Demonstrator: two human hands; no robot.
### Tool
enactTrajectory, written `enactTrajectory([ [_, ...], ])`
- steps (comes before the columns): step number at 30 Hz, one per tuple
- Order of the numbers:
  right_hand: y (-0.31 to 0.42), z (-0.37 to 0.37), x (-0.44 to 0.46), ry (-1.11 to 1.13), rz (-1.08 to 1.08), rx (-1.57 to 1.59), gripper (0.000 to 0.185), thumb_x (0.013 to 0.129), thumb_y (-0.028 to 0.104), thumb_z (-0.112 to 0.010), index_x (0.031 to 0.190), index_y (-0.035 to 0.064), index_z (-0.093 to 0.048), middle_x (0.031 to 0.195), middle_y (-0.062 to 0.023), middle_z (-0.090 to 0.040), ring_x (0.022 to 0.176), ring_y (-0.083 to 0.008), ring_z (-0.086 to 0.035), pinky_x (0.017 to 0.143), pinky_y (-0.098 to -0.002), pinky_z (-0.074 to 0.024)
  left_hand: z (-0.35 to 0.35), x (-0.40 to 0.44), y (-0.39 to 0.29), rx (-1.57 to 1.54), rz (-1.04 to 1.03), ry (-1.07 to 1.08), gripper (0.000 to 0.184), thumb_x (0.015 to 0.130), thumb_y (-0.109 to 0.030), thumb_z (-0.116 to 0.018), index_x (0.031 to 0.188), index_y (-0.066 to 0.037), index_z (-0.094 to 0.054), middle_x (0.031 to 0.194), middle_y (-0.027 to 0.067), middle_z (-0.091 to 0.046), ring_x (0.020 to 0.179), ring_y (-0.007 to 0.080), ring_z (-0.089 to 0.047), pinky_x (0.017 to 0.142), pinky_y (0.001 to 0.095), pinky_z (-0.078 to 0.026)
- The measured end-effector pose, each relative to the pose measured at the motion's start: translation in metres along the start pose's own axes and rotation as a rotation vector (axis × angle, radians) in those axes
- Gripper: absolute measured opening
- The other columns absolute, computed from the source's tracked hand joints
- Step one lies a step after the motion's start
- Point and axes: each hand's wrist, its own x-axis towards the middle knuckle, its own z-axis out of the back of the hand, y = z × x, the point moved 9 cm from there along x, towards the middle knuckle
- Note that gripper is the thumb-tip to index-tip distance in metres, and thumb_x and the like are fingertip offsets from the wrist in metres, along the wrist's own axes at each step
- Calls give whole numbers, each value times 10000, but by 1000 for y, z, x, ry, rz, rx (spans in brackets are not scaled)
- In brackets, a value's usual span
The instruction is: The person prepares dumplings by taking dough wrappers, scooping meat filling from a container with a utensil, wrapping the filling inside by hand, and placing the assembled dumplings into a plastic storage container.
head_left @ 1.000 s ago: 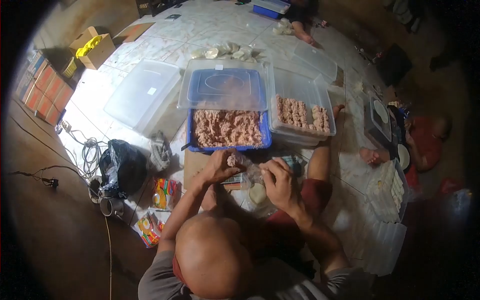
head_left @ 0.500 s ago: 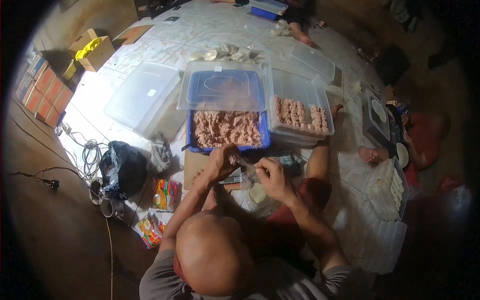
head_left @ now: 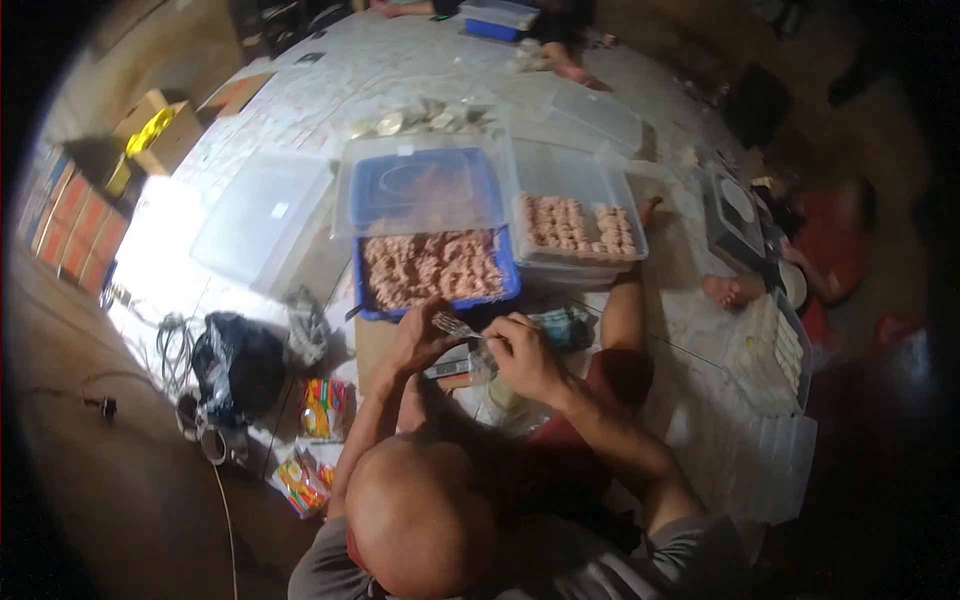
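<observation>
My right hand point(head_left: 525, 357) is closed around the handle of a metal fork point(head_left: 456, 326). The fork's tines point left, over my left hand point(head_left: 422, 338), whose fingers are curled; whatever lies in them is hidden. Just beyond both hands sits a blue tub point(head_left: 508, 268) of pinkish minced filling point(head_left: 430, 268), its far half covered by a clear lid point(head_left: 418, 182). Right of it, a clear box point(head_left: 640, 240) holds rows of filled pieces point(head_left: 565, 222). Below my hands are a small scale point(head_left: 447, 368) and a pale round stack point(head_left: 503, 390), partly hidden.
Left stand a black plastic bag point(head_left: 238, 365), colourful packets point(head_left: 324, 408) and a clear lid point(head_left: 262, 215). Wrapped pale bundles point(head_left: 425, 118) lie behind the tub. A co-worker's foot point(head_left: 730, 290) and a tray of pale rolls point(head_left: 785, 355) are at the right.
The fork has turned over my left hand and its tines now show plainly; pinkish filling showed there earlier. The view has shifted, so the boxes appear slightly farther left and lower.
</observation>
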Motion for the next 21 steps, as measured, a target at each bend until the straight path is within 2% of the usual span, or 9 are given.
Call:
enactTrajectory([
  [2,-4,15,18,-159,23,-22,128,894,24,-594,992,-16,-665,912,-194,-657,872,-373,-636,783,-431,-508,6,7,28,125,25,-79,446,799,-238,-859,1038,51,-619,911,93,-640,858,150,-594,771,334,-527],
  [3,-2,23,29,-252,51,15,157,908,44,-576,1021,-24,-662,926,-207,-652,908,-382,-635,815,-433,-502,3,2,12,-147,99,-140,490,807,-253,-854,1082,67,-604,937,101,-634,899,158,-616,801,339,-527],
  [6,-35,-15,67,66,12,-161,288,916,106,-589,1160,-38,-642,1109,-237,-628,1090,-416,-576,937,-465,-479,-5,-3,44,-335,284,-73,617,940,-372,-705,1315,71,-496,1156,152,-633,1041,225,-637,917,332,-518],
  [10,-8,-29,55,86,50,-68,621,855,114,-654,1418,-20,-429,1233,-257,-580,1149,-421,-553,999,-485,-453,-9,-11,24,-590,256,-160,607,1018,-397,-570,1415,38,-425,1298,178,-577,1116,246,-615,973,374,-509],
  [13,-33,-24,46,-20,75,-79,557,852,139,-686,1360,-12,-514,1156,-250,-634,1062,-364,-621,930,-455,-498,-24,-10,-29,-666,108,-15,539,1050,-368,-502,1437,-1,-426,1419,175,-494,1204,281,-591,1011,429,-496],
  [16,-64,41,37,-75,-232,302,323,898,149,-683,1197,27,-672,896,-113,-706,776,-184,-659,714,-365,-546,-31,-13,-35,-596,153,-31,473,1048,-312,-513,1406,-7,-460,1402,173,-513,1187,266,-601,998,419,-502],
  [17,-77,68,43,-216,-1,263,300,936,167,-660,1208,41,-673,872,-56,-706,760,-137,-646,628,-332,-544,-32,-17,-20,-519,185,-81,384,1023,-248,-569,1319,-9,-517,1313,148,-576,1125,234,-620,980,401,-508],
  [19,-119,113,55,-170,-247,436,271,977,248,-656,1162,52,-681,939,-34,-700,680,-65,-612,487,-222,-477,-49,-23,-5,-434,243,23,367,1001,-235,-607,1279,-8,-532,1247,130,-605,1098,225,-622,970,392,-509],
  [21,-154,154,74,-177,-314,418,282,908,239,-736,1110,50,-682,926,-29,-676,676,-82,-625,478,-248,-479,-73,-38,6,-377,389,216,282,957,-220,-680,1139,-25,-588,1068,70,-660,1046,195,-619,929,352,-503],
])
